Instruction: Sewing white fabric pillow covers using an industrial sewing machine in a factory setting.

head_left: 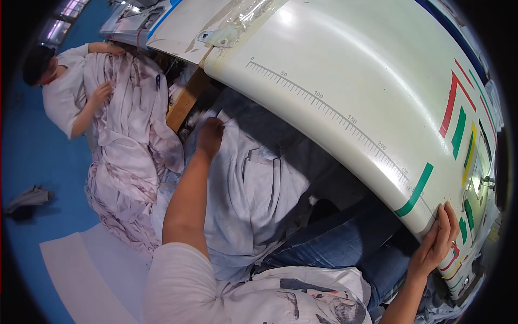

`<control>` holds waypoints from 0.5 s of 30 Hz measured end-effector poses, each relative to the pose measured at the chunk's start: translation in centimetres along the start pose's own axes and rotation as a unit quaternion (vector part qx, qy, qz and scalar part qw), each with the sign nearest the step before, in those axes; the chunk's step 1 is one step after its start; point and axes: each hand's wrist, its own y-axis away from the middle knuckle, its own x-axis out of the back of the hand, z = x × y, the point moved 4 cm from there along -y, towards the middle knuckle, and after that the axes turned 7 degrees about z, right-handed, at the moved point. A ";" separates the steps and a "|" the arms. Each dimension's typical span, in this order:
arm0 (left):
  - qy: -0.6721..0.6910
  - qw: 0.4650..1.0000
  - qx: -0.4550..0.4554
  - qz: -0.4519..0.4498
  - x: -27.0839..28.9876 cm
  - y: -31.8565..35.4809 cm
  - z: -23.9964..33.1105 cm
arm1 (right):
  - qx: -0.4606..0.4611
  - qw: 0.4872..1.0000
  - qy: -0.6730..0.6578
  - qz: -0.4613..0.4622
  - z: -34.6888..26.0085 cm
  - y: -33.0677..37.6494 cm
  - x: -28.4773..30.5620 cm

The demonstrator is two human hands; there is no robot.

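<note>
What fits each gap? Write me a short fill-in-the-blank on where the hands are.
The left hand reaches down to the pale ____ heaped beside the table.
The right hand rests on the white table's ____.
The ruler scale printed on the table is ____ in colour.

Missing words: cloth; edge; grey

**Around the workplace: floor, co-worker and markings**

A blue floor (32, 162) fills the left side, with a pale sheet (91, 270) lying flat on it near the bottom and a small crumpled grey rag (27, 198) further left. At the upper left another person (65, 92) in a white top sits by a heap of pale, darkly stained cloth (129, 146) and has a hand on it. A wooden board (186, 100) stands slanted beside that heap. Along the counter's curved edge runs a printed ruler scale (334, 116). Green, red and yellow tape marks (458, 129) sit toward the right rim. Clear tape (237, 29) is stuck near the top.
</note>
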 end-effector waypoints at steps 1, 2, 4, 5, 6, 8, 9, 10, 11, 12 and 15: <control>0.000 1.000 -0.002 -0.001 1.2 0.1 2.0 | 0.001 1.000 0.004 0.000 0.0 0.0 0.0; 0.037 0.999 -0.004 0.020 2.7 0.0 4.4 | 0.003 1.000 0.008 0.000 0.1 0.0 0.0; 0.066 0.997 -0.004 0.044 5.8 0.8 7.3 | -0.001 1.000 -0.008 -0.002 -0.1 -0.1 0.1; 0.078 0.995 -0.015 0.052 7.2 1.2 8.2 | -0.005 1.000 -0.023 -0.004 -0.2 -0.1 0.2; 0.091 0.994 -0.025 0.059 8.4 1.8 9.2 | -0.004 1.000 -0.028 -0.003 -0.5 0.3 0.1; 0.111 0.991 -0.028 0.073 11.2 2.6 11.5 | -0.039 0.994 -0.105 0.020 -1.0 1.4 0.5; 0.137 0.986 -0.031 0.084 12.5 3.2 12.6 | 0.036 0.997 -0.059 0.036 -2.5 1.4 1.4; 0.133 0.987 -0.031 0.086 14.1 3.7 13.9 | 0.036 0.997 -0.064 0.037 -3.5 1.6 1.9; 0.132 0.989 0.022 0.069 15.6 4.4 14.8 | 0.076 0.992 -0.095 0.024 -4.9 2.1 2.5; 0.137 0.987 0.078 0.044 15.5 4.8 14.9 | 0.111 0.987 -0.119 0.004 -6.1 2.5 2.4; 0.142 0.984 0.088 0.063 17.2 6.2 15.9 | 0.134 0.964 -0.225 -0.036 -8.7 3.3 1.8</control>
